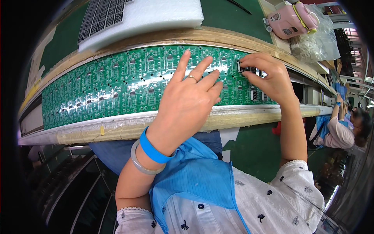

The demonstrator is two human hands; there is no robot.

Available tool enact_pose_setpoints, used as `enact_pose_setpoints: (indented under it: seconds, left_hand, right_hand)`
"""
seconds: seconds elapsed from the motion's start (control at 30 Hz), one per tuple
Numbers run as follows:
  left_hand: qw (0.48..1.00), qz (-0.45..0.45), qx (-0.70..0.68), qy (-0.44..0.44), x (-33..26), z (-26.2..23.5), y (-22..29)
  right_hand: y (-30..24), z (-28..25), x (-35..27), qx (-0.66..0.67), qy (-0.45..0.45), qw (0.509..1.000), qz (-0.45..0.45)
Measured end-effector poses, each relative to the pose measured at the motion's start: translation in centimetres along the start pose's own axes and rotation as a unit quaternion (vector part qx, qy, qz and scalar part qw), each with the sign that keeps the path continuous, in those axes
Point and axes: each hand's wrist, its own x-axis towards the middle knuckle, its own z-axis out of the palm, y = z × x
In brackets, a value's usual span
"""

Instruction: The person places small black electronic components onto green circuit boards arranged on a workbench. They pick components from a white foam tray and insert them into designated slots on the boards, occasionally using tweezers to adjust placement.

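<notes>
A long green circuit board panel (105,85) lies across a conveyor rail in front of me. My left hand (187,99) rests flat on the board's middle with its fingers spread; it wears a ring, a blue wristband and a grey bangle. At the board's right end, the fingertips of my right hand (269,76) pinch a small black display component (245,68) down onto the board. Two more black display parts (255,94) sit in the board just below that hand.
A white foam sheet (156,15) bearing a dark component tray (102,15) lies beyond the board. A pink container (292,19) and a clear plastic bag (317,41) sit at the far right. Another person (346,128) works to the right.
</notes>
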Motion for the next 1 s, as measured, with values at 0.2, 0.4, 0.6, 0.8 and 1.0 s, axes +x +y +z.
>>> enact_pose_setpoints:
  seconds: [0.2, 0.4, 0.6, 0.8, 1.0]
  left_hand:
    - [1.0, -0.002, -0.003, -0.001, -0.2, 0.0, 0.0]
    - [1.0, -0.004, -0.004, -0.005, -0.3, -0.1, 0.0]
    - [1.0, -0.003, -0.007, -0.007, -0.2, 0.0, -0.1]
    - [1.0, -0.004, 0.002, -0.005, 0.9, -0.8, 0.4]
    - [0.999, -0.018, -0.015, 0.038, 4.5, -1.2, 1.3]
  right_hand:
    - [-0.2, 0.1, 0.2, -0.006, -0.007, 1.0, 0.007]
    - [-0.2, 0.1, 0.3, 0.008, -0.018, 1.0, 0.017]
    - [0.3, -0.3, 0.7, 0.033, -0.032, 0.999, -0.005]
    - [0.0, -1.6, -0.3, 0.034, 0.085, 0.996, -0.005]
    - [4.3, -2.5, -5.3, 0.061, 0.227, 0.952, 0.196]
